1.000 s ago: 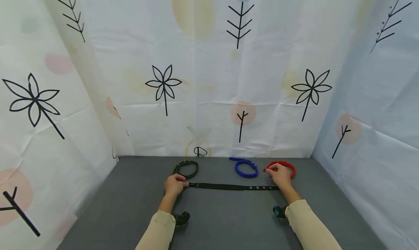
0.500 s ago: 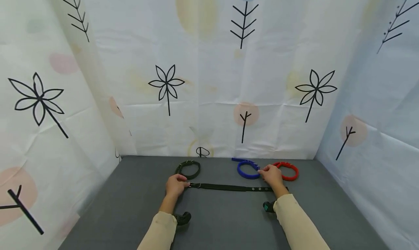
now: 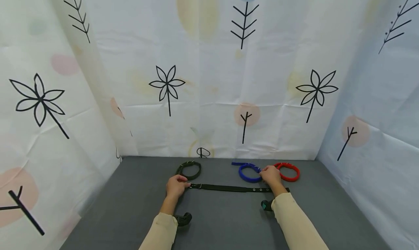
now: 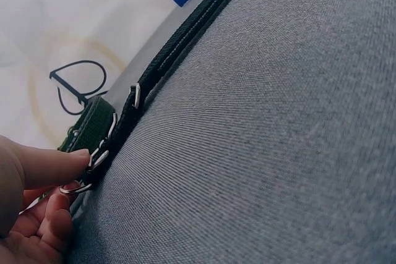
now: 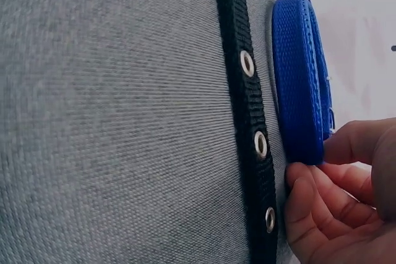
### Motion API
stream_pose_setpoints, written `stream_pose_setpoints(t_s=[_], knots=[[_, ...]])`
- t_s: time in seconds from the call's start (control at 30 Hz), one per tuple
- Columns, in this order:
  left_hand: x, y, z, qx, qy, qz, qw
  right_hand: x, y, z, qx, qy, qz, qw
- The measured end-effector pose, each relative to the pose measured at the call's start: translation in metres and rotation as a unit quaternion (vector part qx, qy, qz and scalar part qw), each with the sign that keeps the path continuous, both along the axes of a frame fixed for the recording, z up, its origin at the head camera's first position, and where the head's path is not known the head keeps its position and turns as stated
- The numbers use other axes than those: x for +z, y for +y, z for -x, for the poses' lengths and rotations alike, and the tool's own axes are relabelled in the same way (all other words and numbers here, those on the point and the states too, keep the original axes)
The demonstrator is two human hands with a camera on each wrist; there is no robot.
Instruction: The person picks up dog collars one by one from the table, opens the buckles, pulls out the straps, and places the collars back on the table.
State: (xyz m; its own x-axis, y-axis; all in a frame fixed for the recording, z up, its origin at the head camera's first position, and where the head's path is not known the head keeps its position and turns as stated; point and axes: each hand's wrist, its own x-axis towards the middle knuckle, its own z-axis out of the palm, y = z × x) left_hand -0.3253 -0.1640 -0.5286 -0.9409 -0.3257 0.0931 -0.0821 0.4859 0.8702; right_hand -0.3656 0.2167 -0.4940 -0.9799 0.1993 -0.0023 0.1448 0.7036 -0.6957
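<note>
A black pet collar (image 3: pixel 226 188) with metal eyelets lies stretched straight across the grey table. My left hand (image 3: pixel 175 187) pinches its buckle end, thumb and finger at the metal buckle (image 4: pixel 96 159) in the left wrist view. A blue pet collar (image 3: pixel 249 173), coiled into a ring with its tail pointing left, stands behind the black one. Its right side is pinched between thumb and fingers of my right hand (image 3: pixel 271 175); the right wrist view shows the fingertips at the edge of the blue band (image 5: pixel 297 85). My right wrist covers part of the black collar's eyelet end.
A dark green coiled collar (image 3: pixel 189 170) lies just behind my left hand. Beyond my right hand is a red coiled collar (image 3: pixel 288 171), partly hidden by it. A patterned white curtain (image 3: pixel 209 97) rises at the table's back edge.
My right hand has left the red collar, moved left and taken hold of the blue one, which has shifted slightly toward me. My left hand stays at the black collar's buckle.
</note>
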Motion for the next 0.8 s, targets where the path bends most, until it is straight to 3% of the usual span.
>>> stream_pose_setpoints(t_s=[0.2,0.37,0.8], knots=[[0.0,0.001,0.0,-0.001,0.005,0.002,1.0,-0.004,-0.002,0.0,0.001,0.003,-0.025,0.9997],[0.001,0.002,0.0,0.001,0.003,0.004,1.0,-0.004,-0.003,-0.002,0.007,0.012,-0.016,0.9998],[-0.002,0.004,0.0,0.014,0.008,-0.002,0.9999,0.012,-0.011,-0.019,0.077,0.064,0.005,0.995]])
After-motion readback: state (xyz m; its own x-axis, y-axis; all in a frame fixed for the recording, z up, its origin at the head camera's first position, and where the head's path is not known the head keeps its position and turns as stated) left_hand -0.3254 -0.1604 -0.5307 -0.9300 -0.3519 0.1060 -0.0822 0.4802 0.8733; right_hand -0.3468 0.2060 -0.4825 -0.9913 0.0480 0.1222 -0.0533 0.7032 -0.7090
